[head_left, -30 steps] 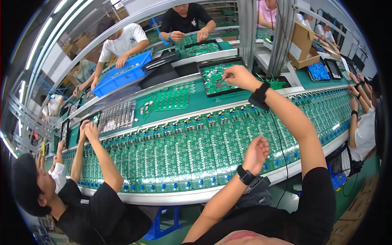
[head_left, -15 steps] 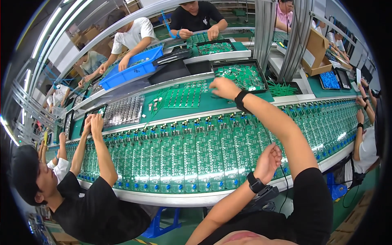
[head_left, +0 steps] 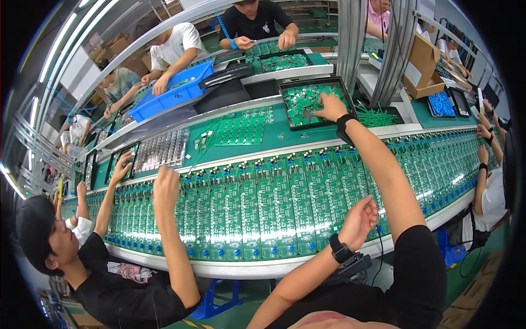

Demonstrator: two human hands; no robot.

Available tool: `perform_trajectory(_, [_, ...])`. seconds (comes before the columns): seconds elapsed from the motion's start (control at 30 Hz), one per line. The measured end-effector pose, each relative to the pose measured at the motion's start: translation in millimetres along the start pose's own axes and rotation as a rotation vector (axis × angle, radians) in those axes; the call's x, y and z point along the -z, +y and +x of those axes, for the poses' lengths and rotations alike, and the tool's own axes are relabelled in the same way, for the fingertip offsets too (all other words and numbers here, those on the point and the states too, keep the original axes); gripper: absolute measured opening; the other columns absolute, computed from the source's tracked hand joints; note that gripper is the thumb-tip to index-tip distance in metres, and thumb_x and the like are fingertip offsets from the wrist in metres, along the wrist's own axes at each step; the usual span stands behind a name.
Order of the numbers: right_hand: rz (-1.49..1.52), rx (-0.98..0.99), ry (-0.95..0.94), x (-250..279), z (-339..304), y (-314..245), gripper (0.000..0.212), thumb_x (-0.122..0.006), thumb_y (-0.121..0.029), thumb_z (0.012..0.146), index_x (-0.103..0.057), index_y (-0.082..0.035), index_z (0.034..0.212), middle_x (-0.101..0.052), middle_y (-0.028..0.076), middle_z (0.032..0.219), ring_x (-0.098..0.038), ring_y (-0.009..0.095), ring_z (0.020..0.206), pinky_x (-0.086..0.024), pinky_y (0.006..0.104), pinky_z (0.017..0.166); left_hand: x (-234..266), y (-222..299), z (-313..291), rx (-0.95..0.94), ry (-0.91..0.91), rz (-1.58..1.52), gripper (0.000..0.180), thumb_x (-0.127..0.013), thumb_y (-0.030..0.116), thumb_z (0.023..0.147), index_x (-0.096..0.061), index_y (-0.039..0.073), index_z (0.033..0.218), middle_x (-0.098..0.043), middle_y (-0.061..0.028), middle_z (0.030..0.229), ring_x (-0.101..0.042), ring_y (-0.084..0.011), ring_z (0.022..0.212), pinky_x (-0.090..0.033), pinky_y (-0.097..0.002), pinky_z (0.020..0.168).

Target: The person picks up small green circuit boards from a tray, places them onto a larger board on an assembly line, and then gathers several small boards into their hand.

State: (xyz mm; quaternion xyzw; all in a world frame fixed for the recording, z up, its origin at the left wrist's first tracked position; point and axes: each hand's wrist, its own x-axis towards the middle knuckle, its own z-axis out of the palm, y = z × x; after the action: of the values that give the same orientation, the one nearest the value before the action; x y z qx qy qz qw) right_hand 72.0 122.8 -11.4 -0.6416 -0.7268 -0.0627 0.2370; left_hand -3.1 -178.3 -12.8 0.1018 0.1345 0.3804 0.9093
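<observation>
My right hand (head_left: 332, 107), a dark band on its wrist, reaches into a black tray (head_left: 289, 124) heaped with small green circuit boards (head_left: 304, 102). Its thumb and forefinger look apart, close over the boards. Lower down, my left hand (head_left: 360, 220) hovers above the near side of a long row of green circuit boards (head_left: 246, 211). The left fingers are curled in, so whatever they may hold is hidden. Left of the tray, a panel of small green boards (head_left: 241, 130) lies on the green mat (head_left: 276, 148).
At left, a co-worker's hand (head_left: 166, 183) is raised above the row beside a silvery parts tray (head_left: 163, 147). Green strips (head_left: 378, 116) fill another tray near metal posts (head_left: 395, 60). Beyond are a blue bin (head_left: 170, 98) and other workers. An open carton (head_left: 422, 68) stands at right.
My right hand has moved right, from over the mat to the tray of small boards. My left hand stays nearly still. The co-worker's two hands at left have come apart.
</observation>
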Motion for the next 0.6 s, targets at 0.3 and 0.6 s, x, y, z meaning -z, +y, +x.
perform_trajectory(0.3, [0.406,0.041,0.013,-2,13,11,0.024,-0.068,-0.022,0.068,-0.063,-0.004,0.083,-0.061,0.014,0.079,-0.059,0.028,0.076,-0.046,0.0379,0.068,-11,5,-10,-0.022,0.071,0.062,0.023,-0.043,0.027,0.09,-0.046,0.011,0.074,-0.046,0.0023,0.066,-0.041,-0.0073,0.057,-0.032,-0.0215,0.052])
perform_trajectory(0.6, [0.52,-0.012,0.048,-2,11,45,0.021,-0.066,-0.019,0.072,-0.064,-0.002,0.083,-0.062,0.014,0.081,-0.06,0.024,0.076,-0.047,0.0337,0.069,-53,89,-36,-0.174,0.146,0.794,0.02,-0.046,0.023,0.087,-0.053,0.007,0.078,-0.054,-0.001,0.07,-0.049,-0.0082,0.06,-0.039,-0.0214,0.053])
